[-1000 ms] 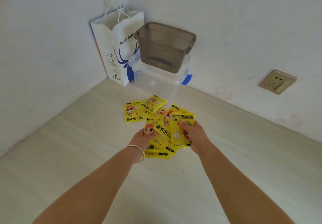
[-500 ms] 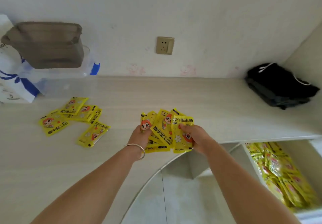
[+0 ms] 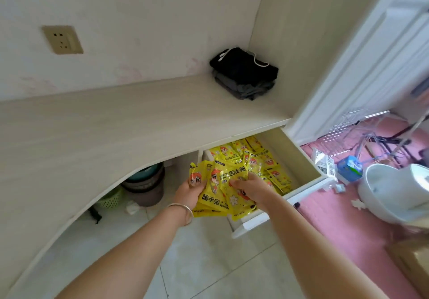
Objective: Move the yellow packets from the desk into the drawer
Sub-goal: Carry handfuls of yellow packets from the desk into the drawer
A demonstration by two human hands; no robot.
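Both my hands hold a fanned bunch of yellow packets (image 3: 220, 189) with a cartoon face and black lettering. My left hand (image 3: 188, 190), with a silver bangle at the wrist, grips the bunch's left side. My right hand (image 3: 249, 188) grips its right side from above. The bunch hangs over the front left corner of the open white drawer (image 3: 304, 159), which sticks out from under the pale wooden desk (image 3: 116, 131). Many more yellow packets (image 3: 260, 159) lie piled inside the drawer. The packets left on the desk are out of view.
Folded black and grey clothes (image 3: 246, 73) sit at the desk's far right corner by the wall. Under the desk stand a brown bin (image 3: 145, 187) and a green basket (image 3: 110, 198). A white basin (image 3: 392, 191) and clutter lie on the pink floor to the right.
My view has swung right from the desk corner to the drawer. Both hands carried the bunch of packets off the desk edge and over the open drawer.
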